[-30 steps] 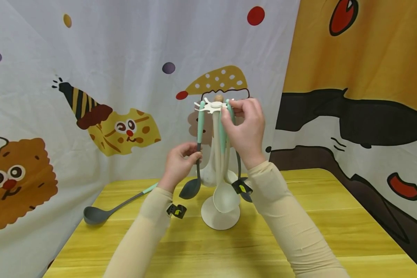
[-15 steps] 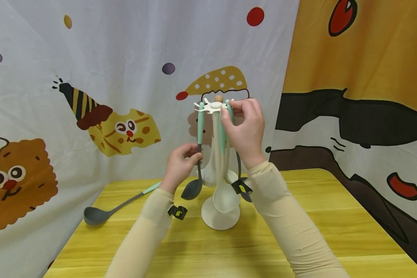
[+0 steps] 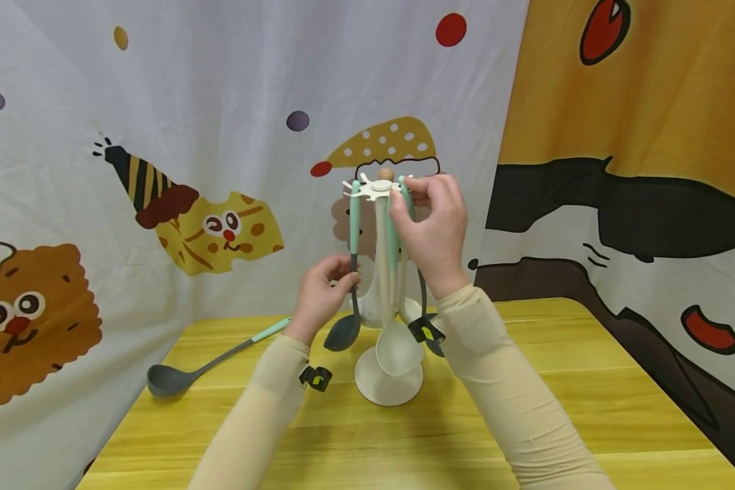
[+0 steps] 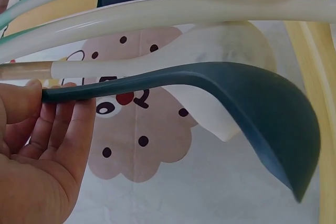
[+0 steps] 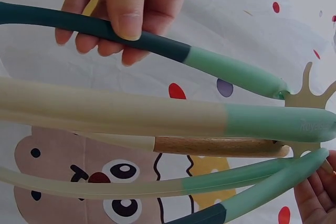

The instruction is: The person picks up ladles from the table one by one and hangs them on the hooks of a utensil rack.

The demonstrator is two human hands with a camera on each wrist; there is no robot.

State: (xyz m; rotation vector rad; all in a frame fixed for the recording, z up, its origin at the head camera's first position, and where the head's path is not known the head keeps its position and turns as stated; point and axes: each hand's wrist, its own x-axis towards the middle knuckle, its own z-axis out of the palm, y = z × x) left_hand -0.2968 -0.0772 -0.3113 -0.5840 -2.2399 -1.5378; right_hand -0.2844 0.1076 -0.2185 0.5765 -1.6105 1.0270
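Observation:
A white utensil rack (image 3: 387,381) stands upright with several kitchen utensils hanging from its top. My left hand (image 3: 326,291) pinches the dark grey shaft of a mint-handled spoon (image 3: 343,332) between thumb and fingers. The handle's top sits at the rack's hooks; in the left wrist view the spoon's dark bowl (image 4: 273,108) curves downward. At the rack top my right hand (image 3: 433,221) pinches the mint handle (image 3: 407,197) of another dark grey utensil, whose head is partly hidden by my wrist. In the right wrist view, my right fingers (image 5: 315,192) touch the handle ends.
A dark grey ladle (image 3: 171,380) with a mint handle lies on the yellow wooden table (image 3: 367,452), left of my left arm. A white ladle (image 3: 398,348) hangs at the rack's front. A patterned curtain (image 3: 233,102) hangs behind the table.
My left hand has shifted slightly to the right, and the spoon's bowl has swung the same way, closer to the rack's stem. My right hand stays in place at the rack top.

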